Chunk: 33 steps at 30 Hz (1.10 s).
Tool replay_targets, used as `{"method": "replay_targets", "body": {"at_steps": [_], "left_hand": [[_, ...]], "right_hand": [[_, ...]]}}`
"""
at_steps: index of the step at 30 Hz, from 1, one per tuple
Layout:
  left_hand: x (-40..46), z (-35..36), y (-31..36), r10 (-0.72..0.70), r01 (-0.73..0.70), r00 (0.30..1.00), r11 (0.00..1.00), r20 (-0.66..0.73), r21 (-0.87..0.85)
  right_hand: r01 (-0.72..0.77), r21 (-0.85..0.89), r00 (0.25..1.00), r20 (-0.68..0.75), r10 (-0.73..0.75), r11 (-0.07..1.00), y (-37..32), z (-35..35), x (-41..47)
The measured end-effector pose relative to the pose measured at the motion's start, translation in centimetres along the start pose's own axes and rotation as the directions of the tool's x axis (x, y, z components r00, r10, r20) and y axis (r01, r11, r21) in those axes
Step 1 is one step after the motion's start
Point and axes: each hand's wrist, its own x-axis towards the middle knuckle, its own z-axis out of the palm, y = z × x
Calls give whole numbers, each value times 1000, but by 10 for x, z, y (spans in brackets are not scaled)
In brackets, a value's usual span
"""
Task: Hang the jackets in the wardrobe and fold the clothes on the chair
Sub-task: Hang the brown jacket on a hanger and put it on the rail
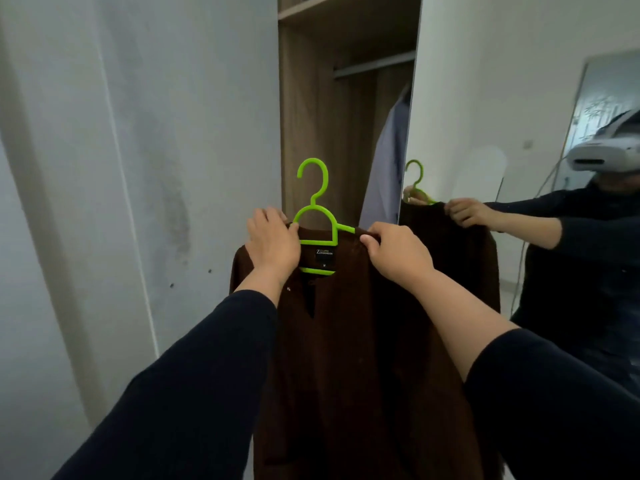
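Brown jacket [363, 341] on green hanger [317, 216], both hands' fingers [369, 241] gripping its shoulders before open wardrobe [311, 116].

The wardrobe [311, 109] was seen open ahead, its hanging bay reachable between the wooden side panel [294, 133] on the left and the mirrored door [519, 98] standing edge-on at the right. The rail [375, 65] ran across the top of the bay, bare along its left stretch. A grey garment [388, 168] was hung at the right end, narrowing the gap beside the door edge. A shelf [332, 8] closed the space above the rail. The wall [138, 133] blocked passage left of the wardrobe.
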Motion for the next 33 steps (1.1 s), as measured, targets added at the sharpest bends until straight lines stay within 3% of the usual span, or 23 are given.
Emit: {"method": "replay_targets", "body": {"at_steps": [3,7,9,11,13,14,16,19,22,24,28,33], "left_hand": [[27,26,39,24,22,962,986,273,-164],[75,55,66,-39,260,853,896,520,-361],[102,66,61,-32,307,806,876,591,-372],[133,78,51,-13,301,791,878,612,-372],[162,89,45,42,264,758,893,651,-365],[175,93,45,82,234,737,900,671,-367],[201,101,49,165,147,719,913,675,-380],[246,112,61,258,-7,767,919,588,-395],[293,126,82,313,-80,803,899,507,-430],[322,135,99,343,-111,816,883,466,-455],[368,154,131,382,-114,816,841,433,-529],[416,174,164,397,-128,852,790,342,-599]], "right_hand": [[-96,-30,995,-14,95,995,-6,19,26],[-161,82,986,42,158,983,-14,38,69],[-166,170,972,192,132,971,-18,45,95],[-279,323,949,238,208,904,-19,47,126],[-369,469,929,168,330,802,-18,45,156],[-361,441,928,83,363,822,-17,44,173],[-326,325,924,-86,372,887,-14,43,204],[-314,114,897,-291,334,943,-11,41,249],[-383,-131,841,-460,286,914,-3,35,289],[-399,-201,801,-551,233,895,5,27,318],[-441,-292,801,-555,225,849,27,16,366],[-475,-274,797,-536,277,836,48,10,400]]}}
